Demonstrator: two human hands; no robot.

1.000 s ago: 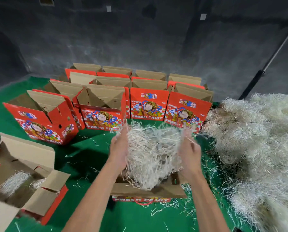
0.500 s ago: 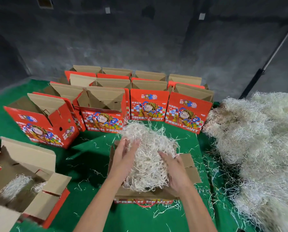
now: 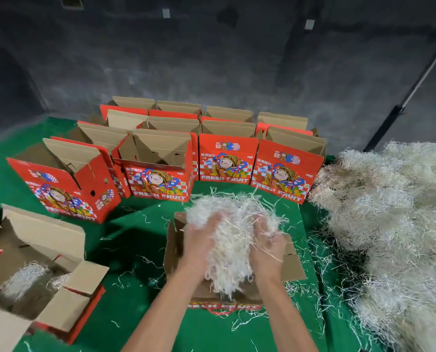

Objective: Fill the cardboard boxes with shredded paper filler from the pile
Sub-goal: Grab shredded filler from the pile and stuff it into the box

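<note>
Two bare forearms enter from the lower edge of the head view, uncovered from frame edge to wrist, with no sleeve or cuff showing. The left hand (image 3: 199, 243) and the right hand (image 3: 267, 246) are ungloved. No watch, bracelet or ring shows on either wrist or on the fingers in view, though the fingertips are blurred and partly hidden. Both arms are slim and taper toward the wrists. Nothing else of the person, neither clothing nor torso, appears in the view.
</note>
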